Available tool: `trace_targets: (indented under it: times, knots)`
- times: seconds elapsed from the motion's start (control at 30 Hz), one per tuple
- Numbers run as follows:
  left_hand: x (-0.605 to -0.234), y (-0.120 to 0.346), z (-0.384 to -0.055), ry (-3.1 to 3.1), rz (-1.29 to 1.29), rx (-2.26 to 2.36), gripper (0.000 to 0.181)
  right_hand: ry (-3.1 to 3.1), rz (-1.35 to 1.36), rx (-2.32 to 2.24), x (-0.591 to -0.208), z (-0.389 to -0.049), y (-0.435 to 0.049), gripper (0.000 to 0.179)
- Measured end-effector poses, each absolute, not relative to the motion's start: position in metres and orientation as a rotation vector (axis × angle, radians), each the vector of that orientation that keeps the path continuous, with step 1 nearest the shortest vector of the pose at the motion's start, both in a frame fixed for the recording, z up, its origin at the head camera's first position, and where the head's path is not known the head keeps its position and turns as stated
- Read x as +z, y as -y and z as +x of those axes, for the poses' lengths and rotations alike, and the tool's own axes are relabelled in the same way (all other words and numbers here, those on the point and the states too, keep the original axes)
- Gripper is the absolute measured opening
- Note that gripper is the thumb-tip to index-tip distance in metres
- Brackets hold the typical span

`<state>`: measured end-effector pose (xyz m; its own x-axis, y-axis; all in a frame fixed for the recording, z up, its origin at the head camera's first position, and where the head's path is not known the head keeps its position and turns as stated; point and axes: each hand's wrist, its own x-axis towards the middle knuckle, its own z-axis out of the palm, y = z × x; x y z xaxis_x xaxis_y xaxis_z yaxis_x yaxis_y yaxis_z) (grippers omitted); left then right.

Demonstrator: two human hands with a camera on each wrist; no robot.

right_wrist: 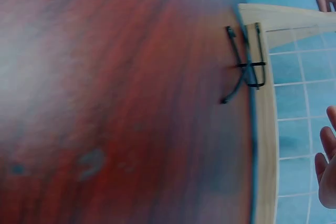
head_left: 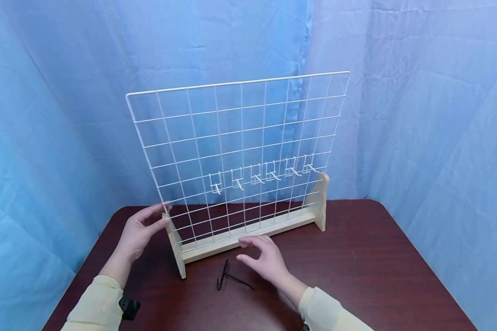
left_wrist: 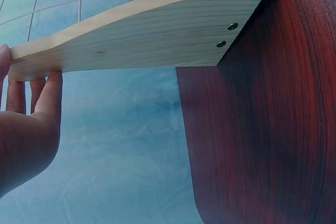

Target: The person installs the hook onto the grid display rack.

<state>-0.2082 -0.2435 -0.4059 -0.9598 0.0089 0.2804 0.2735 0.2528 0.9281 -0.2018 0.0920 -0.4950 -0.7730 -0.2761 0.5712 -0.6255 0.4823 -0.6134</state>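
Note:
A white wire grid panel (head_left: 240,82) stands upright in a light wooden stand. My left hand (head_left: 134,236) pinches the top of the stand's left wooden end piece (left_wrist: 147,35), thumb on one side and fingers on the other. On the table in front of the stand lies a black wire hook (head_left: 225,276) with a long thin prong. My right hand (head_left: 265,262) is just right of the black hook, fingers loosely bent and apart, holding nothing. Several white hooks (head_left: 257,179) hang in a row on the lower part of the grid.
The dark red wood-grain table (head_left: 356,262) has rounded back corners. Blue curtains (head_left: 248,41) hang behind and on both sides. At the far end of the stand is the right wooden end piece (head_left: 321,202).

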Motion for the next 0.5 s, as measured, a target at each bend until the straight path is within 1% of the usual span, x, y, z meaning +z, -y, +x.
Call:
trace_targets:
  times: [0.5]
  knots:
    - [-0.406,0.243,-0.209,2.297,-0.262,-1.792,0.049,2.524,0.834,1.138,-0.521,-0.196,-0.095,0.048]
